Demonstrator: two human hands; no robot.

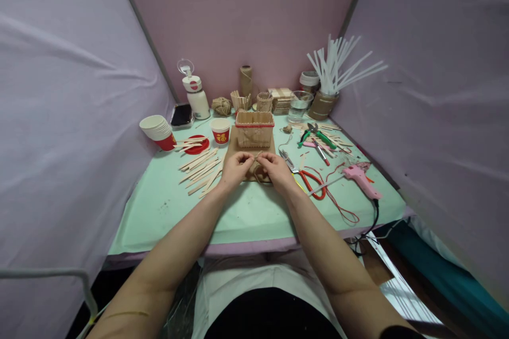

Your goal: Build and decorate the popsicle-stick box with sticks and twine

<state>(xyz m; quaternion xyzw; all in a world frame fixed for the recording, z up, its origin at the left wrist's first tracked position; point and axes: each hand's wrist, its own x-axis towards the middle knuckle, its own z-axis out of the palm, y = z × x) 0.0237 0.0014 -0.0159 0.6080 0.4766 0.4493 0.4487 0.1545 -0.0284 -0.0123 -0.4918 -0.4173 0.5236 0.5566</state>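
Both my hands meet in front of a small box made of wooden sticks [255,136] with a red trim round its upper edge. My left hand [237,167] pinches a thin brown twine [257,157] between thumb and fingers. Close beside it, my right hand [275,168] pinches the same twine. Some of the twine hangs in a loop below my fingers, over a brown board [233,151] on which the box stands. Red-handled scissors [315,184] lie just right of my right hand.
Loose wooden sticks [201,169] lie on the left, near paper cups [220,131]. On the right are a pink glue gun [361,180], green-handled pliers [326,139] and red cord [338,206]. Behind stand a twine ball [221,106], a water cup [299,111] and a jar of white sticks [324,105].
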